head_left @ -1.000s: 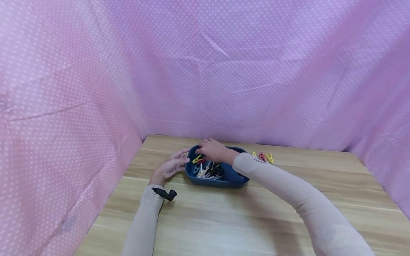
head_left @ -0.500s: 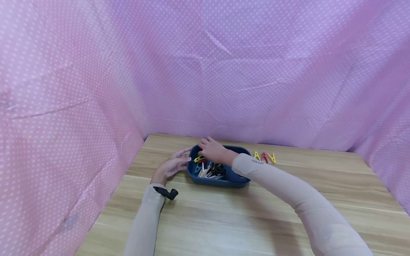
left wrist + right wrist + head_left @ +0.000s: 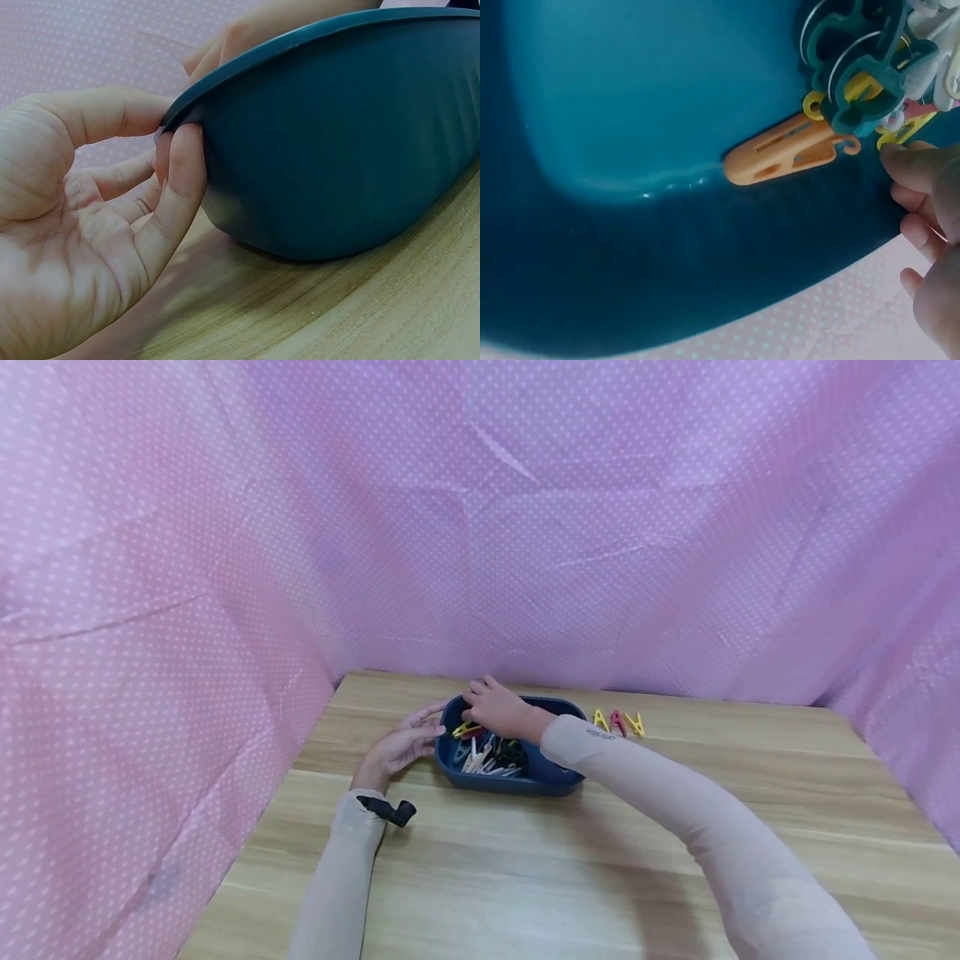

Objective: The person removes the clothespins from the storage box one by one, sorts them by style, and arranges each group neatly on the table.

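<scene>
A dark blue tub (image 3: pixel 510 783) holds several clothespins. My left hand (image 3: pixel 399 749) grips its left rim; in the left wrist view, the thumb lies at the rim and curled fingers (image 3: pixel 180 169) press the outer wall. My right hand (image 3: pixel 498 707) reaches over the far rim into the tub's left part. In the right wrist view, its thumb tip is right at a yellow clothespin (image 3: pixel 906 129); whether the fingers pinch it I cannot tell. Green clips (image 3: pixel 866 75), white clothespins (image 3: pixel 934 45) and an orange clothespin (image 3: pixel 780 154) lie close by inside the tub.
On the wooden table (image 3: pixel 480 877), right of the tub, a red clothespin (image 3: pixel 617 722) lies between two yellow ones (image 3: pixel 635 725). Pink dotted cloth (image 3: pixel 480 568) hangs behind and at the sides. A black wrist mount (image 3: pixel 390 811) sits on the left sleeve.
The right hand has shifted slightly over the tub's left end, and the yellow clothespin beneath it sits at a slightly different angle. The left hand keeps its place on the rim.
</scene>
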Available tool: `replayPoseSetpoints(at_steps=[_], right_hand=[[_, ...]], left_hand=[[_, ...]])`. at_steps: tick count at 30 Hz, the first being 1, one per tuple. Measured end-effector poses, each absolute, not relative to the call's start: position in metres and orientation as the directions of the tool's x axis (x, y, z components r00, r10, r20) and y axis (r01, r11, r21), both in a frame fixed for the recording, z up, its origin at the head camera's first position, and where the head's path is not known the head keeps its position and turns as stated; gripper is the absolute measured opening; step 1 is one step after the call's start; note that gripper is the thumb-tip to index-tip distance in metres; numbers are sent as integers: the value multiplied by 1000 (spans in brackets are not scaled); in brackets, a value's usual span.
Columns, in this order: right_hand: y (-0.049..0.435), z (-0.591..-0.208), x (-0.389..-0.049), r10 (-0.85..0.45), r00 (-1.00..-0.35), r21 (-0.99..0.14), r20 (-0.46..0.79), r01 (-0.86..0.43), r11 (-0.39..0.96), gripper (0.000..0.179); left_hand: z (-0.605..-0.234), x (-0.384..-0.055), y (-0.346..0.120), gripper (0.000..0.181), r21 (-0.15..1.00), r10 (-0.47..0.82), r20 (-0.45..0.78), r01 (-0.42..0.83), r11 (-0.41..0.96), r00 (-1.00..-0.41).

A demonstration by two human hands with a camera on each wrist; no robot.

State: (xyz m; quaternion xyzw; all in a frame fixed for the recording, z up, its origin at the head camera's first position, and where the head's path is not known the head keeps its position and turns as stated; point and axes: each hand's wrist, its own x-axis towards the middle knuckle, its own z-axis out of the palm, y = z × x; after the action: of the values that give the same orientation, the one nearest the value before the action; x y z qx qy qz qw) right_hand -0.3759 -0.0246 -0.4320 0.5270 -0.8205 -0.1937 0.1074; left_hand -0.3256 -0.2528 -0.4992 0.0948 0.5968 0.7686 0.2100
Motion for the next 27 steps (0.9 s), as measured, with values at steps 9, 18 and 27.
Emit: replayPoseSetpoints(at_steps=[9,18,27], right_hand=[[-27,-438,-376,-911,-410,492,-54,-804,333,25],[-27,-431,-376,-898,-430,441,-95,-827,349,31],[-28,-432,-373,-887,-444,457,-125,-820,346,25]], left_hand=[[-497,-326,-253,59,958,455,-93,-204,-202,-886],[-498,-325,-255,59,961,445,-89,-194,-196,-891],[-497,-325,-253,58,959,433,-102,-204,-196,-896]])
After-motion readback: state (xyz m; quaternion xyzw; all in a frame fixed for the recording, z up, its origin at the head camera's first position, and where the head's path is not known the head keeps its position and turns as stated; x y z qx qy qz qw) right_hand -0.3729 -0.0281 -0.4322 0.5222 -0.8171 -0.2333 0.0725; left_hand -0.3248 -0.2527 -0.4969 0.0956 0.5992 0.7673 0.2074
